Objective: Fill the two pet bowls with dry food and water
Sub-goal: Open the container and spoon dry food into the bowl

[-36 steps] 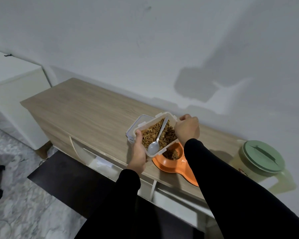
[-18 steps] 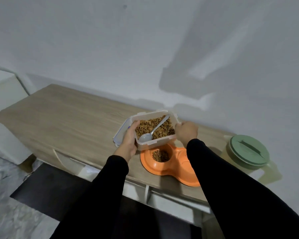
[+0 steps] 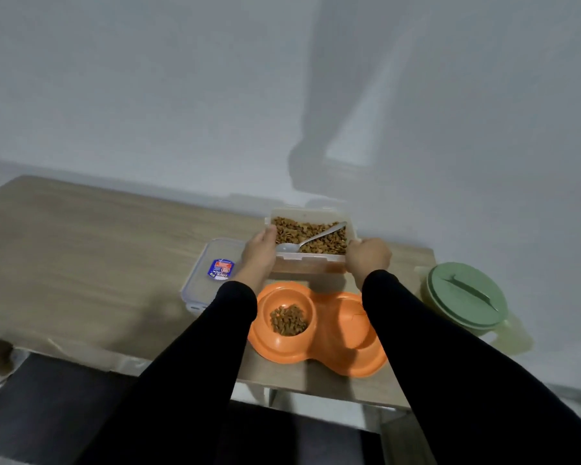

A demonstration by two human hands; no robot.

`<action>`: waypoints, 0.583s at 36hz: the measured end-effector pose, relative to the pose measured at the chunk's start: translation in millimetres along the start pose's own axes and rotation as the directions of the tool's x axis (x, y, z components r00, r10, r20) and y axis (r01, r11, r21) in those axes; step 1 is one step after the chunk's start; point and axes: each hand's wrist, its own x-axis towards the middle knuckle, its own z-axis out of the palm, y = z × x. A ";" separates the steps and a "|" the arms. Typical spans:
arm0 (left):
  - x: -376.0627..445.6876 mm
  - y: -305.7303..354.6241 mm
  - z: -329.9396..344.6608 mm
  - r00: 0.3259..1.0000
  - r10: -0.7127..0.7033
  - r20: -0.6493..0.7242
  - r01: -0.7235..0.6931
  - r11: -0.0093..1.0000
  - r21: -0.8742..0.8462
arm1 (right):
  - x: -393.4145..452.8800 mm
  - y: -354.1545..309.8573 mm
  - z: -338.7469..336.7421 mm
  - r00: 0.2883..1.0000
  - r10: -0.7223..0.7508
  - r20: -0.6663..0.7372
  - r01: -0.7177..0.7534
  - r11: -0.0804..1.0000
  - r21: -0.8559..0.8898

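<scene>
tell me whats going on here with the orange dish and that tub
A person's left hand and right hand grip the ends of a clear plastic tub of brown kibble, a metal spoon lying inside. In front, the orange double pet bowl has kibble in its left well; its right well looks dry. A green-lidded jug waits beside it.

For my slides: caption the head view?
Both hands hold a clear plastic kibble container behind the orange double pet bowl.

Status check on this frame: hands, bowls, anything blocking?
Both hands, left hand and right hand, grip kibble container. Left bowl has kibble; right bowl dry. Nothing blocking.
</scene>
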 end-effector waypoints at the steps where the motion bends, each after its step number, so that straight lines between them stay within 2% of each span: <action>1: 5.2 1.7 4.4 1.000 -0.002 0.004 0.002 1.000 0.025 | 5.0 0.2 0.6 1.000 0.020 -0.003 -0.020 1.000 0.005; 7: 44.0 -7.9 25.6 0.999 0.022 0.030 -0.024 0.996 0.085 | 26.9 0.7 6.8 0.998 0.059 -0.032 -0.059 0.998 0.011; 10: 63.9 -18.6 33.1 0.995 0.027 0.095 -0.035 0.995 0.092 | 39.2 5.4 13.4 0.994 0.098 -0.041 -0.096 0.994 0.047; 15: 114.9 -54.6 47.8 0.989 -0.048 0.141 0.039 0.997 0.066 | 50.7 14.2 21.0 0.988 0.146 -0.055 -0.141 0.987 0.078; 21: 149.4 -77.4 63.4 0.989 -0.072 0.127 0.065 0.996 0.059 | 61.2 20.2 25.9 0.983 0.174 -0.062 -0.167 0.980 0.110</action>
